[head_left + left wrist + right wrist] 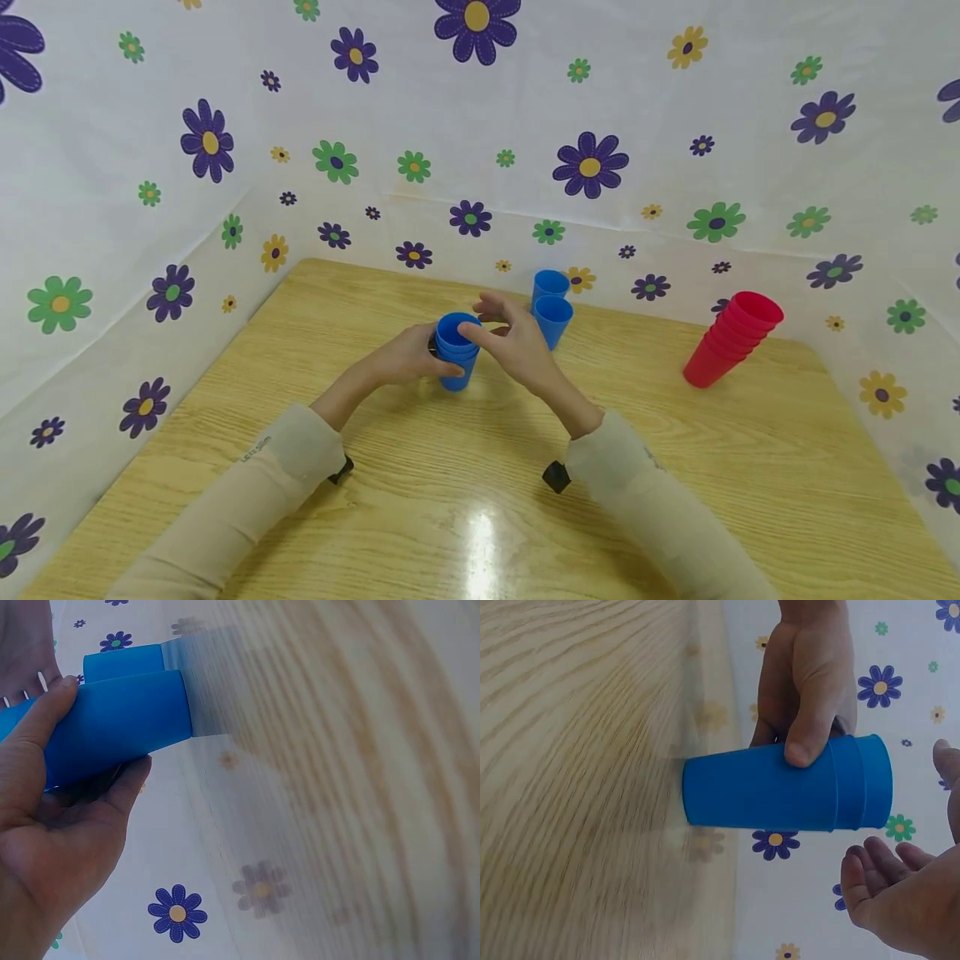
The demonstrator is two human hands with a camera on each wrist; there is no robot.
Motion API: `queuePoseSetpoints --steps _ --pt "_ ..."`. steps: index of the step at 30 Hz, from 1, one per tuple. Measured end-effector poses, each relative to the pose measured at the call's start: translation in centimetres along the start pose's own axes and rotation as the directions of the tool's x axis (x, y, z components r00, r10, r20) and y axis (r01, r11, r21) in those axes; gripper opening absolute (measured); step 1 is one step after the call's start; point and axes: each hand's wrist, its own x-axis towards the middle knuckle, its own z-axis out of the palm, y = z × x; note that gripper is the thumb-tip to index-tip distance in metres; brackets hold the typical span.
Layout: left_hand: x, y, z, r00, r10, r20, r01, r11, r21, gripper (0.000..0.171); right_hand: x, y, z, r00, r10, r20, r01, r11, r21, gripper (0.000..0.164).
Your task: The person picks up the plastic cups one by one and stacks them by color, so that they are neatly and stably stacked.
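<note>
A nested stack of blue cups (457, 367) is held nearly upright by my left hand (411, 357), thumb on the near side and fingers around the back. Several rims show at its top in the right wrist view, where the stack (765, 787) has its base close to the tabletop. My right hand (519, 343) hovers beside the upper rim with its fingers spread and loosely bent, holding nothing. In the right wrist view its fingers (870, 870) are apart from the cups. Just behind that hand stand two more blue cups (553, 312), one behind the other.
A tilted stack of nested red cups (731, 340) is at the right of the wooden table (420, 517). Behind the table and along its sides hangs a white flowered cloth (420, 100), close behind the rear blue cup.
</note>
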Motion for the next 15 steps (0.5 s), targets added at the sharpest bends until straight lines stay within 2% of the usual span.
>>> queuePoseSetpoints --steps 9,15 --pt "-0.1 0.4 0.0 1.0 -0.025 -0.013 0.025 1.0 0.009 0.072 -1.1 1.2 -2.1 1.0 -0.001 -0.03 0.001 1.0 -0.008 0.057" --pt "-0.1 0.4 0.0 0.999 -0.044 -0.014 0.044 0.999 0.002 0.072 -2.3 2.0 -2.9 0.999 0.035 0.013 -0.035 0.999 -0.014 0.056"
